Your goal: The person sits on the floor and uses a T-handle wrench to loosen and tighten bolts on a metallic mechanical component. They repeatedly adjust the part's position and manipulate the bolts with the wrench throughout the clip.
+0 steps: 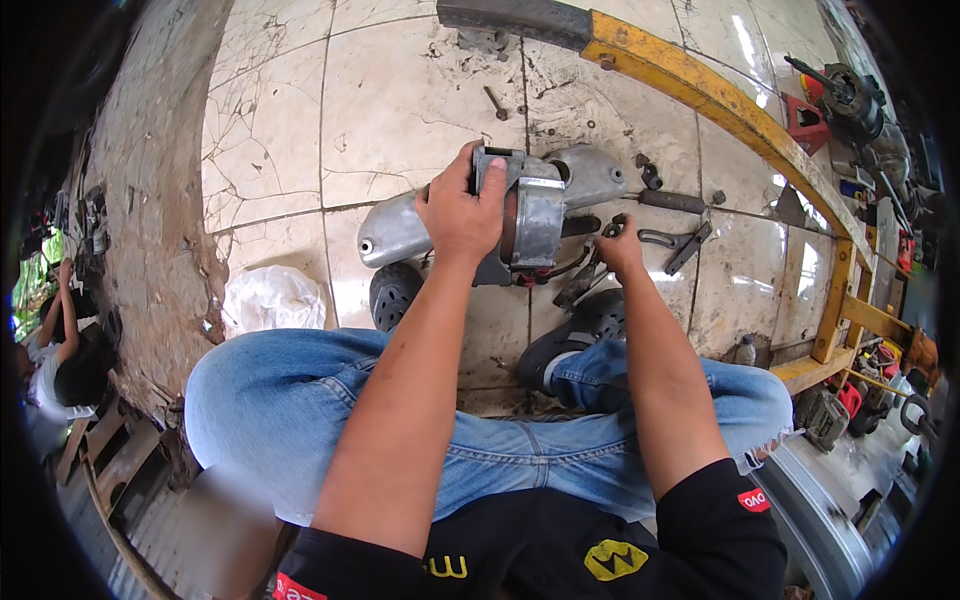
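My left hand (462,210) is closed round a grey metal housing (536,225) with a black bracket on top, thumb over its upper side. It sits across a long silver cast-metal piece (393,228) with rounded, holed ends. Right of the housing, my right hand (617,243) is closed on a dark metal tool (578,285) angled down to the left; its exact kind is unclear. Near that hand lie a dark-handled tool (668,201), a slotted bracket (688,247) and small dark parts (650,173). A bolt (497,104) lies above the housing.
A yellow steel frame (700,85) arches across the right. A white bag (276,298) lies left of my crossed legs on the tiles (270,120). Machine parts, tools and containers (828,412) crowd the right edge. Another person (65,370) is at far left.
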`<state>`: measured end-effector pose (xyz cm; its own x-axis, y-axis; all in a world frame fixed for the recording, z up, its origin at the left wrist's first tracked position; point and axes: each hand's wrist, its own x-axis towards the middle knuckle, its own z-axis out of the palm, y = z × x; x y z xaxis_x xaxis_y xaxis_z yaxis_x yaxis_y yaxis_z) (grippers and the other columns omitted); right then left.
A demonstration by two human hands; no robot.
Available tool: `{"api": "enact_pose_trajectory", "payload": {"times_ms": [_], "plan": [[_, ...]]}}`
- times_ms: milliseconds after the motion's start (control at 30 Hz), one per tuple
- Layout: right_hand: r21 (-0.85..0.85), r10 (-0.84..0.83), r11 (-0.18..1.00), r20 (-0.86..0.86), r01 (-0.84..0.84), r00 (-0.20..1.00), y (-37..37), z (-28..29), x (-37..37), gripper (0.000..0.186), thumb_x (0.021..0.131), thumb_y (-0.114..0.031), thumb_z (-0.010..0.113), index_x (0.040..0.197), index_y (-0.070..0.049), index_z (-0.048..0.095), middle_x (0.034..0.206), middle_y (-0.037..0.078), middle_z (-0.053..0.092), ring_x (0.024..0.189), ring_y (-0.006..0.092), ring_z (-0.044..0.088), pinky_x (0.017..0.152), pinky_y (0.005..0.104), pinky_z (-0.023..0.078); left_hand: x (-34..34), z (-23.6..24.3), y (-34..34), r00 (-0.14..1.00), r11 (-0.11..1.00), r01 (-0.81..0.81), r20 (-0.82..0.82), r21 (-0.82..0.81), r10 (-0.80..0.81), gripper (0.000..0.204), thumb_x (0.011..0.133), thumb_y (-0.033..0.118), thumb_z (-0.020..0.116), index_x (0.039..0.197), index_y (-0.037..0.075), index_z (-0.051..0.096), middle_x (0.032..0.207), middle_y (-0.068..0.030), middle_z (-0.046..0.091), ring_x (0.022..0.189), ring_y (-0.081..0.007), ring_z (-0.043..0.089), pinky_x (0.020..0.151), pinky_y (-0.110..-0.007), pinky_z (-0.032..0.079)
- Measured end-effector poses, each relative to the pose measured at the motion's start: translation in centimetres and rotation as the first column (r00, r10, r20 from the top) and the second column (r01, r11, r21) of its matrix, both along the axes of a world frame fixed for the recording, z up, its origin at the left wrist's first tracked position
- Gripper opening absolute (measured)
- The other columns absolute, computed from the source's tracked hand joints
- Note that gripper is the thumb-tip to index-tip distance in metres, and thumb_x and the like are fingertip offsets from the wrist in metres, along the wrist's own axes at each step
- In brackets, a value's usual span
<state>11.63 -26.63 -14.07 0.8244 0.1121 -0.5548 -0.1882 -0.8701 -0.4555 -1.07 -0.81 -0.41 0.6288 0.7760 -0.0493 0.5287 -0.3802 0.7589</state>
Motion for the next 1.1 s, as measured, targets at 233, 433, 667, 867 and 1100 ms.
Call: {"api": "enact_pose_trajectory", "payload": {"times_ms": [233, 433, 667, 867, 1100], "plan": [[0.177, 0.107, 0.983, -0.372, -0.042, 0.922, 0.4, 10.1, 2.6, 0.040, 0.087, -0.021, 0.068, 0.113, 0.007, 0.061, 0.088, 0.015, 0.070, 0.061, 0.0233, 0.068, 0.052, 0.0353, 0.058, 0.2, 0.4, 0.0, 1.000, 0.998, -0.008, 0.025, -0.066, 0.009, 0.051, 0.092, 0.053, 0.058, 0.127, 0.017, 0.065, 0.105, -0.0115, 0.072, 0.107, -0.0307, 0.063, 0.106, -0.050, 0.030], [0.056, 0.303, 0.949, -0.416, -0.309, 0.857, 1.4, 24.3, 3.3, 0.040, 0.089, -0.024, 0.066, 0.112, 0.009, 0.064, 0.094, 0.016, 0.068, 0.067, 0.0230, 0.070, 0.061, 0.0366, 0.062, 0.3, 0.4, 0.1, 0.999, 0.997, -0.040, 0.022, -0.059, 0.041, 0.052, 0.090, 0.053, 0.059, 0.127, 0.017, 0.066, 0.105, -0.0110, 0.073, 0.106, -0.0301, 0.064, 0.104, -0.050, 0.031], [0.238, 0.181, 0.965, -0.319, -0.106, 0.930, -0.4, 30.3, -0.8, 0.045, 0.082, -0.010, 0.057, 0.124, 0.005, 0.052, 0.084, 0.013, 0.062, 0.070, 0.0222, 0.069, 0.061, 0.0332, 0.057, 0.4, 2.3, 0.1, 0.998, 0.985, -0.056, -0.045, -0.163, 0.049, 0.054, 0.089, 0.053, 0.058, 0.129, 0.017, 0.065, 0.111, -0.0084, 0.073, 0.111, -0.0291, 0.063, 0.105, -0.049, 0.031], [0.314, 0.244, 0.932, -0.176, -0.181, 0.954, 2.6, 26.2, -5.2, 0.063, 0.081, -0.006, 0.054, 0.143, -0.008, 0.047, 0.092, 0.016, 0.065, 0.081, 0.0234, 0.068, 0.070, 0.0347, 0.052, 0.4, 1.4, 0.2, 0.997, 0.989, -0.063, -0.045, -0.132, 0.057, 0.055, 0.089, 0.055, 0.057, 0.129, 0.019, 0.065, 0.111, -0.0081, 0.073, 0.112, -0.0287, 0.063, 0.106, -0.046, 0.030], [-0.081, 0.668, 0.737, 0.244, -0.672, 0.703, 4.1, 24.2, -6.8, 0.063, 0.085, -0.012, 0.062, 0.146, -0.023, 0.050, 0.101, 0.024, 0.064, 0.086, 0.0401, 0.065, 0.077, 0.0458, 0.052, 0.4, 1.4, 0.2, 0.997, 0.989, -0.051, -0.070, -0.136, 0.042, 0.056, 0.090, 0.056, 0.056, 0.131, 0.019, 0.064, 0.114, -0.0086, 0.072, 0.114, -0.0285, 0.062, 0.105, -0.047, 0.030]]}}
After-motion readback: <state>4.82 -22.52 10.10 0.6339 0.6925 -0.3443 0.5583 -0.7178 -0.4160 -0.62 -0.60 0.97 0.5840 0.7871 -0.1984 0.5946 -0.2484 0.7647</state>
